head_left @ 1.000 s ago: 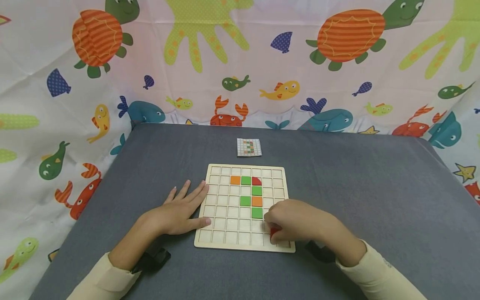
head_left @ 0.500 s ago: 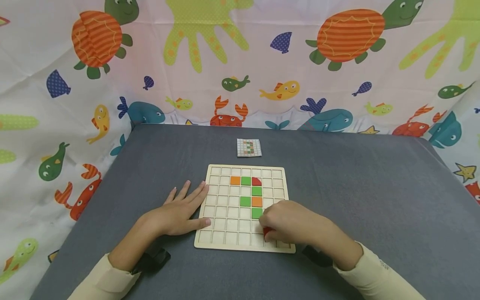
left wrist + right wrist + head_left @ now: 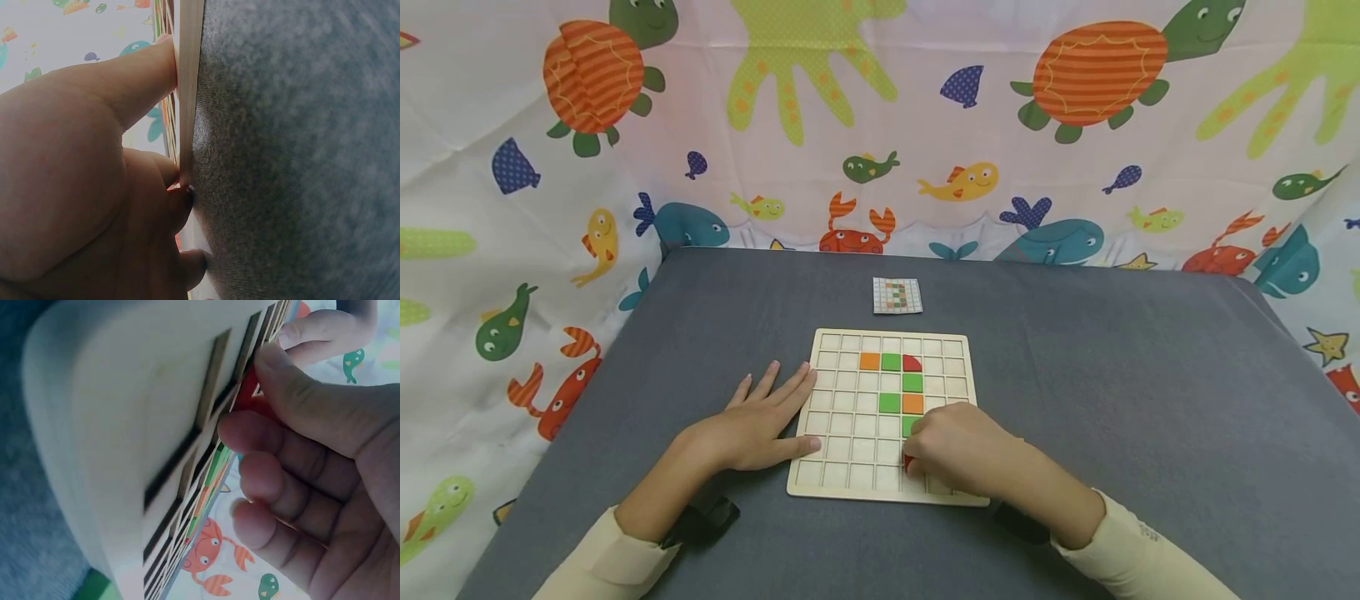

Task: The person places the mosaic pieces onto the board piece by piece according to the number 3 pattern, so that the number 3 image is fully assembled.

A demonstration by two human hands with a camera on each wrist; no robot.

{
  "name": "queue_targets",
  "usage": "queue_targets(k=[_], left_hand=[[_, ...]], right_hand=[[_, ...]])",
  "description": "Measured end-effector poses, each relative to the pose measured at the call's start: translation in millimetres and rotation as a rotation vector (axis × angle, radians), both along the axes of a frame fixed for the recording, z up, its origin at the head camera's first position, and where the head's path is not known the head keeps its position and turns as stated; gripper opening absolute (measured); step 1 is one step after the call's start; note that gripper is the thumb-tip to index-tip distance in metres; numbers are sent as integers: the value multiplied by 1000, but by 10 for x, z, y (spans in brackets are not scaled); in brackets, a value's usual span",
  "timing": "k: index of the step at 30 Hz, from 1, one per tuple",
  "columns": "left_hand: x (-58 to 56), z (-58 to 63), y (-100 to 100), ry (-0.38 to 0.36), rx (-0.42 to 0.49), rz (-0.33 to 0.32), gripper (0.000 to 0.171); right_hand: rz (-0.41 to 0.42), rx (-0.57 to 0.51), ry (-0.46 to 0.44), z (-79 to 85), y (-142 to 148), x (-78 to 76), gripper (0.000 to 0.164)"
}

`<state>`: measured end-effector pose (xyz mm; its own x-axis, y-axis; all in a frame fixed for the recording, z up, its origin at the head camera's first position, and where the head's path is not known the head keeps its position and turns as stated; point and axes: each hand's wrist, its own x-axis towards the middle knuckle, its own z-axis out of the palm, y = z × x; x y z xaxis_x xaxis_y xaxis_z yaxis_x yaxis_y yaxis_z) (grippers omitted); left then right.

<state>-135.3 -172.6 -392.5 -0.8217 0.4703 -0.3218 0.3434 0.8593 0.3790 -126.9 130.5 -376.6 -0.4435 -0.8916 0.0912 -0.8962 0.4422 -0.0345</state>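
Observation:
A square wooden grid board point(image 3: 842, 450) lies on the grey table. My right hand point(image 3: 966, 446) pinches a red tile point(image 3: 249, 387) between thumb and index finger, low over the board's lower right part. Most of that tile is hidden by the fingers in the head view. Just above it sits a green tile point(image 3: 909, 426), partly covered by the hand. Farther up the grid are an orange tile point(image 3: 913, 404), several more green and orange ones, and a red tile with a rounded corner point(image 3: 912, 364). My left hand point(image 3: 760, 429) rests with spread fingers, thumb and fingertips at the board's left edge.
Behind the board lies a small card point(image 3: 897, 296) printed with a grid of coloured squares. A curtain point(image 3: 805, 192) with sea animals hangs along the table's back and sides. Each wrist wears a dark strap point(image 3: 703, 521).
My right hand has slid left across the board's lower rows, carrying the red tile to just below the lowest green one. The left hand has stayed in place.

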Motion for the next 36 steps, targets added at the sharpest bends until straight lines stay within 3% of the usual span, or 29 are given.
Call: queue_targets(k=[5,8,15,19,22,29,32,36], left_hand=[[9,6,7,3,-11,2,95],[11,8,10,6,-11,2,95],[14,13,4,4,-12,4,96],[13,13,9,5,-9,2,95],[14,17,14,4,-9,1,96],[12,16,10,1,-13,0,96],[15,15,9,-1,-13,1,96],[16,13,9,1,-15,1,96]], right_hand=[[-15,-19,76,-24,-15,2,30],[-26,-30,63,-31,-14,4,30],[-36,34,-100,69,48,0,18],[-84,80,-198,146,101,-1,9],[-124,102,-234,192,120,21,12],[-136,192,-126,222,82,165,15],[-150,169,-96,206,60,217,13],[-136,90,-3,142,18,206,28]])
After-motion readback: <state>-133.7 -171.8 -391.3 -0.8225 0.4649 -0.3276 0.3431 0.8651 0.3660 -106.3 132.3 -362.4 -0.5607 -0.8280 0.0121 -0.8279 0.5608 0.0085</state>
